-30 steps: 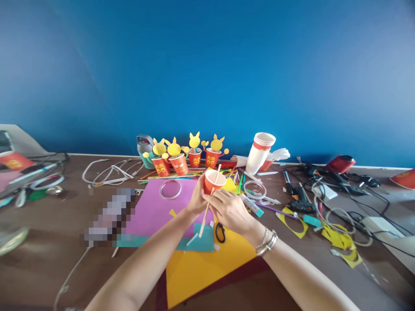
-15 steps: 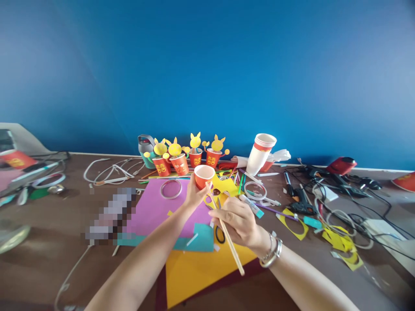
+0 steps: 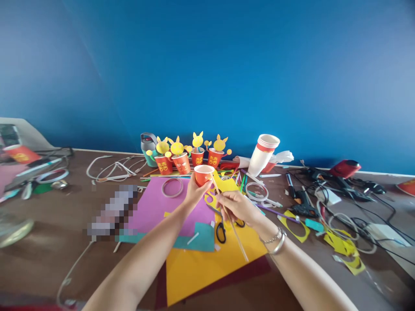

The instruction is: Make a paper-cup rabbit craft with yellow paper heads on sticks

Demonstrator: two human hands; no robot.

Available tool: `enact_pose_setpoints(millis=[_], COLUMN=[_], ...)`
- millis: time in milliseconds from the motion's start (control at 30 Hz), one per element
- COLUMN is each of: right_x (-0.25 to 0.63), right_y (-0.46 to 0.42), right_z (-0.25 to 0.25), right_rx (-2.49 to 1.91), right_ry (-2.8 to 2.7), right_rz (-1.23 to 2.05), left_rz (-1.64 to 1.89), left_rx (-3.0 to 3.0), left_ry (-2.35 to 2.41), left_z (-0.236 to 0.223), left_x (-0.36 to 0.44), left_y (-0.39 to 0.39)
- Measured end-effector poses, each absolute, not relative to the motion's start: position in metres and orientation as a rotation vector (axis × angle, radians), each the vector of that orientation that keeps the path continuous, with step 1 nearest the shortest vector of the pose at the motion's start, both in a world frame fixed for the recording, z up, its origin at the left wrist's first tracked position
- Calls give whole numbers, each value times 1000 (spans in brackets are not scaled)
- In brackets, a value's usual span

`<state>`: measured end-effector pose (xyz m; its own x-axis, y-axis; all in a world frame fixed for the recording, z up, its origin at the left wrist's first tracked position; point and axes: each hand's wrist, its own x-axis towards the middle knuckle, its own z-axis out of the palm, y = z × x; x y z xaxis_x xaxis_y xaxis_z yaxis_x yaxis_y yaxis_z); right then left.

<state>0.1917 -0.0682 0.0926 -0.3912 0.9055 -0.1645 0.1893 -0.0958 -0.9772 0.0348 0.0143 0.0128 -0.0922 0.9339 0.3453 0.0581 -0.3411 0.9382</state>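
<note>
My left hand (image 3: 193, 192) is wrapped round a red paper cup (image 3: 202, 175) with a white inside, its mouth tipped up toward me. Pinched in my right hand (image 3: 236, 206) is a pale wooden chopstick (image 3: 239, 242), blurred along its lower end. Its far tip meets the cup's right side near the rim; whether it goes through the wall I cannot tell. Below my right hand lie black-handled scissors (image 3: 221, 233) on orange paper (image 3: 191, 276). Behind the cup stand several red cups (image 3: 180, 164) topped with yellow paper animal heads (image 3: 197, 140).
Purple paper (image 3: 152, 207) and a teal sheet (image 3: 204, 237) lie under my arms. A leaning stack of paper cups (image 3: 261, 155) stands at the back. To the right are a glue gun (image 3: 304, 205), cables and yellow paper scraps (image 3: 339, 242); a tape roll (image 3: 172, 188) rests on the purple sheet.
The chopstick's tip has moved up along the cup's right side toward the rim, and my right hand has shifted slightly up. The scissors show more. My left hand keeps its hold.
</note>
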Motion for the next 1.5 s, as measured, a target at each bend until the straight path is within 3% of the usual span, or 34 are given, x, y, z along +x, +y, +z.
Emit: enact_pose_setpoints(millis=[867,1100,1333,1500], right_x=[194,195,180,179], right_y=[-63,-62,-68,-63], right_z=[76,77,69,66], right_rx=[-1101,-1096,-1339,-1320], right_ry=[-1412,-1411,-1516,-1449], right_rz=[1766,1712,1141,1345], left_rz=[1515,1509,1481,1439], left_rx=[1649,1576,1722,1735], left_ry=[1194,1089,1033,1001], left_z=[15,16,3,0], left_x=[36,33,37,38], left_y=[10,11,8,8])
